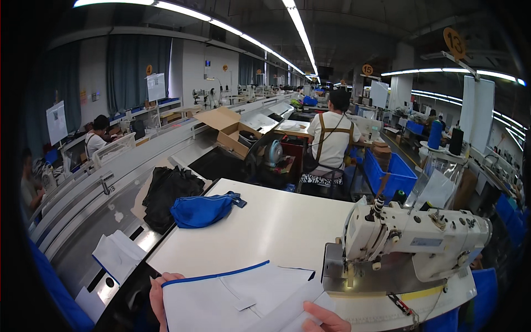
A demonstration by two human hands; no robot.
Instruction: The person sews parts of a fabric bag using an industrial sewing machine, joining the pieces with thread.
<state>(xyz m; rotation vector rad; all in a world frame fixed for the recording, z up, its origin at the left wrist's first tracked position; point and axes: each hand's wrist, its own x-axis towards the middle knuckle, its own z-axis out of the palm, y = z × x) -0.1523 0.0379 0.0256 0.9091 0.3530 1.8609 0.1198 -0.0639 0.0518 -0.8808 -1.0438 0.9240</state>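
Note:
A white fabric panel with a blue bound edge is stretched between my two hands at the near side of the table. My left hand pinches its left corner, the fingers behind the cloth. Along the lower right part lies my right hand, thumb on top, gripping the folded cloth. A small white tab and a seam show in the panel's middle. Just to the right stands a white sewing machine, its needle area apart from the fabric. On the white tabletop rests a blue zipped pouch.
Beyond the table's left edge lie a black cloth heap and white fabric pieces. Thread snips lie by the machine. Farther off are an open cardboard box, a fan, a blue bin and a seated co-worker.

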